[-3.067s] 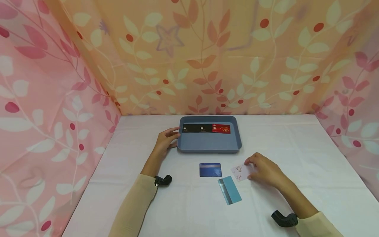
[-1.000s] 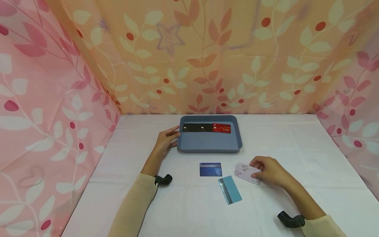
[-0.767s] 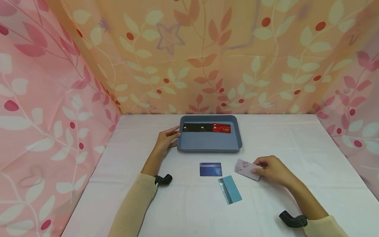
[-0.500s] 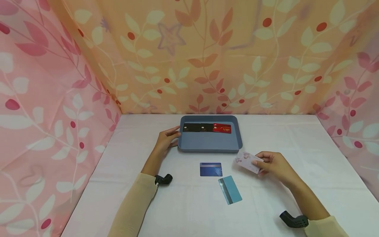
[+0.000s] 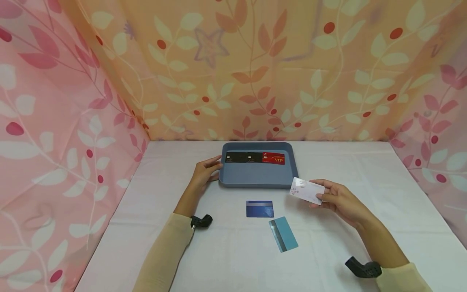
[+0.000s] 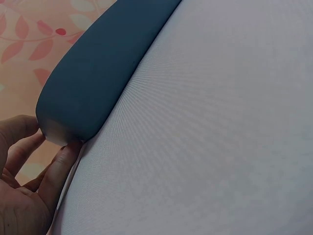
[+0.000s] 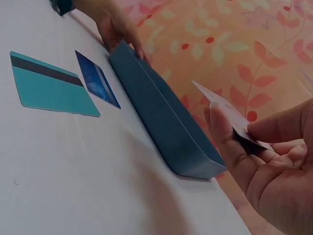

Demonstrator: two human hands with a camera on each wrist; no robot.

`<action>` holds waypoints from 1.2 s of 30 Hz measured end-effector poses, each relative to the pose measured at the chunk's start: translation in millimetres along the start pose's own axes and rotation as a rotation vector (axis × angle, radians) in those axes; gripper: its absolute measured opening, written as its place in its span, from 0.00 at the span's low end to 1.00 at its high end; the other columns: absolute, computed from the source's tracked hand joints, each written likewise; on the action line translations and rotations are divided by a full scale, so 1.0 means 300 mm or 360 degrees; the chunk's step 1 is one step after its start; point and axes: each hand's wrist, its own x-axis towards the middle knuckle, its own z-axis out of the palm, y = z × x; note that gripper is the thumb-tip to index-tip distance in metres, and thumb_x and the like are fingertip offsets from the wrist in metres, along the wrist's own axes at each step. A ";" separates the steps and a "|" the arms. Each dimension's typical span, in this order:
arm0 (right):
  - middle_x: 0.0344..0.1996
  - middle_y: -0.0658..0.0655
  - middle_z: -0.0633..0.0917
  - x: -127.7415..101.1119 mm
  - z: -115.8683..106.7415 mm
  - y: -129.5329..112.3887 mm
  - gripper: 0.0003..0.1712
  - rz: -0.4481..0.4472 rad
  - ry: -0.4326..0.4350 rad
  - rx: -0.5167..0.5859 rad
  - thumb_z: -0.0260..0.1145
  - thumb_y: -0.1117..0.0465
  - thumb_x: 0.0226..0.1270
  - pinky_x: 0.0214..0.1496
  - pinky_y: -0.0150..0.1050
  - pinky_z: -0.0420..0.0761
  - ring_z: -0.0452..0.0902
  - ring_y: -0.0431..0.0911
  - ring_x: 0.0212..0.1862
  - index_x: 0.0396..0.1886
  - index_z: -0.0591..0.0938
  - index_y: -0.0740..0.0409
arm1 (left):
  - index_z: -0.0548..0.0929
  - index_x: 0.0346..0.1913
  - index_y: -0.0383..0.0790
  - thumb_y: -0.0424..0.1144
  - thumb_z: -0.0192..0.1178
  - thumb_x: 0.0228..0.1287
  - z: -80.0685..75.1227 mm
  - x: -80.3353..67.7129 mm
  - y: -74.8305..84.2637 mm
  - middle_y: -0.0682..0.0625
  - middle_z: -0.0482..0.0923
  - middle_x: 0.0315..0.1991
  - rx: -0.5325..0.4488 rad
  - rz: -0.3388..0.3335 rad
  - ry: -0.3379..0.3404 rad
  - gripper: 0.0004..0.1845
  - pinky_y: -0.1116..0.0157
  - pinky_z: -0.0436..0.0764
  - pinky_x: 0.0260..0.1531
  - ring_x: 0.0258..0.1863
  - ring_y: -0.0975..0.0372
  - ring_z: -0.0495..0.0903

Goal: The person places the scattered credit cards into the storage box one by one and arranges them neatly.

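A pale floral card (image 5: 305,190) is pinched between the thumb and fingers of my right hand (image 5: 343,202), raised off the table beside the tray's front right corner. In the right wrist view the card (image 7: 227,107) is seen nearly edge-on. My left hand (image 5: 205,172) touches the left end of the blue-grey tray (image 5: 255,180) with relaxed fingers; the left wrist view shows its fingertips against the tray's outer wall (image 6: 93,83). Two dark cards (image 5: 237,157) and a red VIP card (image 5: 273,158) lie in a row inside, along the far side.
On the white tablecloth (image 5: 175,259), a dark blue card (image 5: 260,209) lies before the tray, with a light blue striped card (image 5: 283,234) nearer me. Floral curtains (image 5: 255,69) stand behind and on both sides. A black device (image 5: 363,267) sits at each wrist.
My right hand has picked the floral card up off the table and carried it upward toward the tray's front right corner, tilting it. My left hand and the other cards stay put.
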 end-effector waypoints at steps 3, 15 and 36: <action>0.69 0.68 0.68 0.010 0.005 -0.010 0.33 0.0029 0.0051 0.0021 0.63 0.60 0.76 0.60 0.58 0.78 0.81 0.52 0.58 0.73 0.64 0.69 | 0.81 0.66 0.44 0.31 0.68 0.67 -0.001 -0.004 0.001 0.44 0.79 0.55 0.0004 -0.0004 0.0000 0.25 0.63 0.88 0.40 0.49 0.61 0.81; 0.56 0.59 0.80 0.049 0.044 -0.063 0.25 0.0102 0.0354 0.0257 0.69 0.56 0.71 0.50 0.50 0.84 0.86 0.60 0.48 0.55 0.73 0.69 | 0.81 0.66 0.45 0.31 0.68 0.67 -0.004 -0.004 0.005 0.45 0.79 0.53 0.0016 -0.0009 -0.0013 0.25 0.62 0.88 0.40 0.50 0.60 0.80; 0.51 0.58 0.83 0.147 0.118 -0.097 0.22 0.0133 0.0422 0.0147 0.64 0.51 0.75 0.41 0.44 0.88 0.86 0.50 0.41 0.54 0.84 0.66 | 0.83 0.64 0.43 0.32 0.69 0.65 -0.005 0.002 -0.004 0.44 0.80 0.52 -0.0019 0.0019 -0.0009 0.23 0.62 0.88 0.39 0.50 0.59 0.81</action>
